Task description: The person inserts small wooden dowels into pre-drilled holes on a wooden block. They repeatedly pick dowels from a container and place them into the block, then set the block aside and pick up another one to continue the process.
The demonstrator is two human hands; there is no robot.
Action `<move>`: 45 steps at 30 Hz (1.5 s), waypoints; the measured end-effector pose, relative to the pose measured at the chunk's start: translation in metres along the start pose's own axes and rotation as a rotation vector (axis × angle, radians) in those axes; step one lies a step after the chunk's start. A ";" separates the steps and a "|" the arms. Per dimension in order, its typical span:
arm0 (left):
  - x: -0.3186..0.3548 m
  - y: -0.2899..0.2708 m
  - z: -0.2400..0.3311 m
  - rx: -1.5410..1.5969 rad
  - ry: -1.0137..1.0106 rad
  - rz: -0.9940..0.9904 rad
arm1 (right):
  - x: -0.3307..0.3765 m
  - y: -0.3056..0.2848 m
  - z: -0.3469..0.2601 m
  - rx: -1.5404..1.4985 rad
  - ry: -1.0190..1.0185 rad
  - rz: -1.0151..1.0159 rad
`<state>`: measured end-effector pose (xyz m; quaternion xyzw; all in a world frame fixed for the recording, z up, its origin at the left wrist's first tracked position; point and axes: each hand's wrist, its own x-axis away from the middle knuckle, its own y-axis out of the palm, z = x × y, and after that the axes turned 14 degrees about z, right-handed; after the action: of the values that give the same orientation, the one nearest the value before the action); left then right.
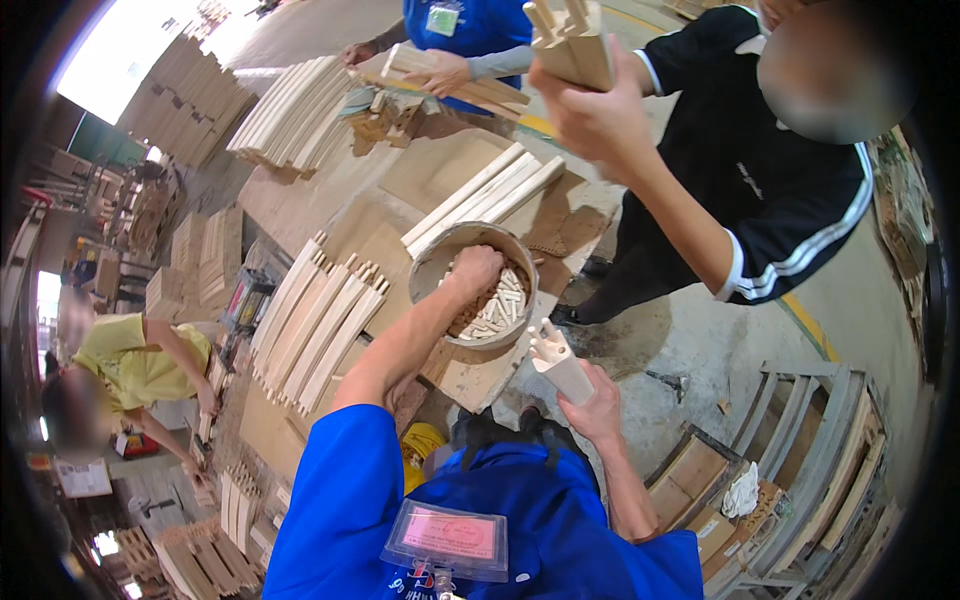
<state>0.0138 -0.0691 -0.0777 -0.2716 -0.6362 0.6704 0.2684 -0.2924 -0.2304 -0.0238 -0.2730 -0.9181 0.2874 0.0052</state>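
My left hand (478,268) reaches into a round bucket (420,282), its fingers curled down among short wooden dowels (500,308). Whatever those fingers pinch is hidden beneath the hand. To the right of the bucket, my right hand (596,402) is closed around pale wooden bars (566,378), held together and seen nearly end-on. Dowels stick up from the ends of these bars, and at least one hole shows there. Left of the bucket lie several wooden bars (318,325), side by side, many with dowels in their far ends.
Plain wooden bars (485,198) lie beyond the bucket on the worktable (350,215). A co-worker in black (740,190) stands at the right, holding doweled bars (575,52). Another person in blue (470,40) handles bars at the far side. A wooden rack (800,430) stands at right.
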 end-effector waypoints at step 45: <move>0.195 -0.210 0.084 0.437 0.032 0.271 | -0.013 0.011 -0.016 -0.018 -0.373 -0.287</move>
<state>-0.1802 0.0188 0.1317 -0.3006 -0.4295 0.8175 0.2386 -0.2732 -0.2214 -0.0142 -0.0818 -0.9350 0.3211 -0.1261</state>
